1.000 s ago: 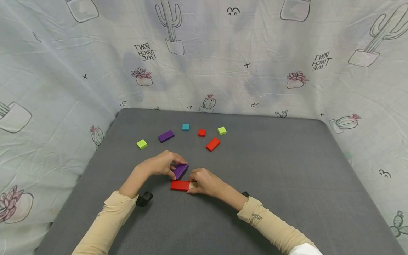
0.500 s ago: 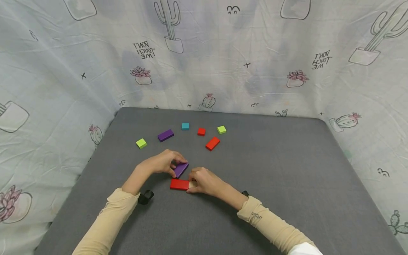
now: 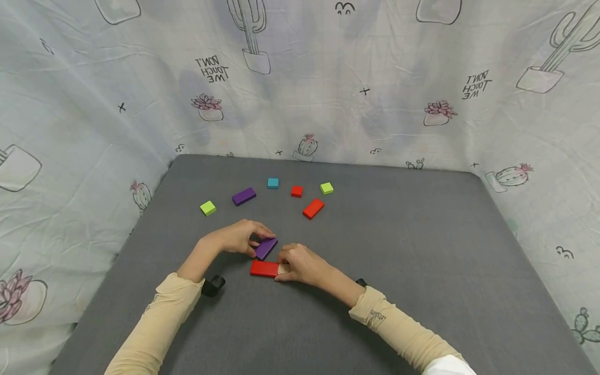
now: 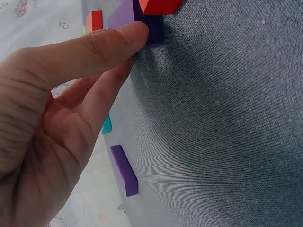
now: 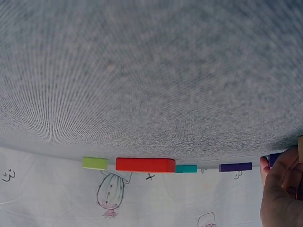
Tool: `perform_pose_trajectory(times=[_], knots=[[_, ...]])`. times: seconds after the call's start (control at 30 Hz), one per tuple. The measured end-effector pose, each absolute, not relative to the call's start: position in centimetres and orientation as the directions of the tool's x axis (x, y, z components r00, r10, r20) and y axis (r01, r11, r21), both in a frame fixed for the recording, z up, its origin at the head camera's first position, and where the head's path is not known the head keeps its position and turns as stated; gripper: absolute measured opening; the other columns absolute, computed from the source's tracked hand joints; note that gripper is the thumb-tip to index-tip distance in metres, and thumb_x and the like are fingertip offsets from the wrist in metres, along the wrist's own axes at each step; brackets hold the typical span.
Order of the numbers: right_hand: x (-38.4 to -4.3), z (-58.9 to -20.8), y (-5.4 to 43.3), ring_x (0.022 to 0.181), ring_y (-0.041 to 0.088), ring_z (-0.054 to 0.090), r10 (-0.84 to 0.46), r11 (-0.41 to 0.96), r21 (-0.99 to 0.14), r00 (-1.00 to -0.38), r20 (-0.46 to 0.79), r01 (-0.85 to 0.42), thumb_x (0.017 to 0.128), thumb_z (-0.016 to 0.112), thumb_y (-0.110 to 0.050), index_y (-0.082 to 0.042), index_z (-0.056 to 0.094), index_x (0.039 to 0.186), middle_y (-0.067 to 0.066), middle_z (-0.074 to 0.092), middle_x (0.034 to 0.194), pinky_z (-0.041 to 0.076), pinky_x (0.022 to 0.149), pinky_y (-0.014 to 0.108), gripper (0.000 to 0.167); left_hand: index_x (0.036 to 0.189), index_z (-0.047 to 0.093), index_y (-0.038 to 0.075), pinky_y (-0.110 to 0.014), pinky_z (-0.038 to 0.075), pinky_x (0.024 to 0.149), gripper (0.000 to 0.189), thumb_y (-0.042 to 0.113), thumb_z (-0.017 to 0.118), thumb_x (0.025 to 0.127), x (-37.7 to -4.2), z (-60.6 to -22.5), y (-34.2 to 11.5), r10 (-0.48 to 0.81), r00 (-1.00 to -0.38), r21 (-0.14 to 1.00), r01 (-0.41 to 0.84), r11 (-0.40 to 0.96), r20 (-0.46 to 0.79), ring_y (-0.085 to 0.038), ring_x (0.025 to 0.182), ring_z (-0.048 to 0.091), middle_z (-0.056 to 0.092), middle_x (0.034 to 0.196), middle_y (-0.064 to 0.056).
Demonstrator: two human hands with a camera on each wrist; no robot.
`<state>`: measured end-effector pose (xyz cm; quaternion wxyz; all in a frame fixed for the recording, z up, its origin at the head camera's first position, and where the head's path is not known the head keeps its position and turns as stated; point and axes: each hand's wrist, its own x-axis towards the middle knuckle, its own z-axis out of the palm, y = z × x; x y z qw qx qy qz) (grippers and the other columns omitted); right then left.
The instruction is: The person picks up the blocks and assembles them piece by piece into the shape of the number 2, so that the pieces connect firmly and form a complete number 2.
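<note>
My left hand [image 3: 236, 238] pinches a purple rectangular block [image 3: 266, 249] between thumb and fingers, and the block stands at a slant on the table. Close in front of it lies a flat red rectangular block [image 3: 264, 269]; whether the two touch, I cannot tell. Against the red block's right end is a light wood-coloured block [image 3: 283, 269], mostly hidden by my right hand [image 3: 302, 265], which grips it. In the left wrist view the thumb presses the purple block [image 4: 124, 14], with a red corner [image 4: 160, 5] overlapping it.
Farther back on the grey table [image 3: 398, 250] lie a lime block [image 3: 208, 208], another purple block [image 3: 244, 196], a teal block [image 3: 273, 183], a small red block [image 3: 297, 191], a second lime block [image 3: 326, 188] and a longer red block [image 3: 313, 208]. Patterned cloth [image 3: 365, 114] hangs behind.
Both hands keep their hold and stay almost in place. The whole scene shifts slightly upward as the head view tilts; the blocks keep their arrangement.
</note>
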<state>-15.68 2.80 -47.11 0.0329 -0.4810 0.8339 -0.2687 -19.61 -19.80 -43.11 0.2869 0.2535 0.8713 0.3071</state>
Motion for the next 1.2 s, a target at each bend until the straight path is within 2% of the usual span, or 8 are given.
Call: perform_pose_trajectory(times=[0.3, 0.43, 0.57, 0.77, 1.03, 1.2], knots=[[-15.8, -47.0, 2.8, 0.064, 0.004, 0.043, -0.818, 0.395, -0.480, -0.537, 0.203, -0.783, 0.078, 0.081, -0.027, -0.007, 0.068, 0.084, -0.002, 0.057, 0.076, 0.032, 0.054, 0.011, 0.025, 0.131, 0.058, 0.003, -0.030, 0.052, 0.087, 0.066, -0.017, 0.074, 0.071, -19.7, -43.2, -19.9, 0.639, -0.695, 0.658, 0.316, 0.684, -0.330, -0.031, 0.120, 0.052, 0.051, 0.136, -0.015], [-15.8, -47.0, 2.8, 0.064, 0.004, 0.043, -0.820, 0.398, -0.480, -0.538, 0.196, -0.782, 0.079, 0.081, -0.027, -0.006, 0.068, 0.085, -0.002, 0.058, 0.077, 0.032, 0.054, 0.011, 0.025, 0.132, 0.056, 0.002, -0.037, 0.050, 0.093, 0.065, -0.013, 0.075, 0.072, -19.8, -43.1, -20.3, 0.685, -0.681, 0.669, 0.386, 0.636, -0.258, -0.033, 0.123, 0.050, 0.051, 0.135, -0.016], [-15.8, -47.0, 2.7, 0.065, 0.005, 0.044, -0.820, 0.403, -0.486, -0.542, 0.183, -0.775, 0.079, 0.080, -0.028, -0.006, 0.069, 0.086, -0.001, 0.059, 0.078, 0.033, 0.055, 0.011, 0.026, 0.127, 0.061, 0.001, -0.044, 0.048, 0.095, 0.051, -0.003, 0.075, 0.078, -19.7, -42.5, -21.0, 0.690, -0.711, 0.686, 0.433, 0.584, -0.138, -0.031, 0.116, 0.056, 0.058, 0.127, -0.014], [-15.8, -47.0, 2.8, 0.065, 0.005, 0.045, -0.818, 0.405, -0.495, -0.547, 0.180, -0.769, 0.079, 0.080, -0.028, -0.007, 0.069, 0.086, -0.001, 0.059, 0.079, 0.034, 0.055, 0.012, 0.025, 0.109, 0.070, 0.001, -0.041, 0.054, 0.082, 0.026, 0.007, 0.073, 0.084, -18.8, -41.7, -21.5, 0.634, -0.771, 0.603, 0.481, 0.636, -0.055, -0.024, 0.094, 0.063, 0.067, 0.107, -0.012], [-15.7, -46.9, 2.8, 0.064, 0.005, 0.044, -0.814, 0.415, -0.479, -0.551, 0.183, -0.773, 0.079, 0.081, -0.028, -0.007, 0.068, 0.085, -0.002, 0.056, 0.076, 0.034, 0.055, 0.011, 0.026, 0.108, 0.070, 0.000, -0.031, 0.055, 0.073, 0.035, 0.021, 0.078, 0.081, -17.6, -42.7, -19.4, 0.539, -0.833, 0.540, 0.398, 0.742, -0.127, -0.017, 0.084, 0.063, 0.068, 0.101, -0.009], [-15.6, -46.9, 2.7, 0.064, 0.005, 0.043, -0.813, 0.424, -0.478, -0.556, 0.174, -0.770, 0.079, 0.080, -0.029, -0.007, 0.068, 0.085, -0.002, 0.056, 0.076, 0.034, 0.056, 0.012, 0.026, 0.106, 0.068, -0.001, -0.029, 0.055, 0.070, 0.036, 0.013, 0.082, 0.077, -17.6, -43.2, -18.5, 0.537, -0.835, 0.524, 0.407, 0.748, -0.119, -0.015, 0.078, 0.063, 0.067, 0.097, -0.010]])
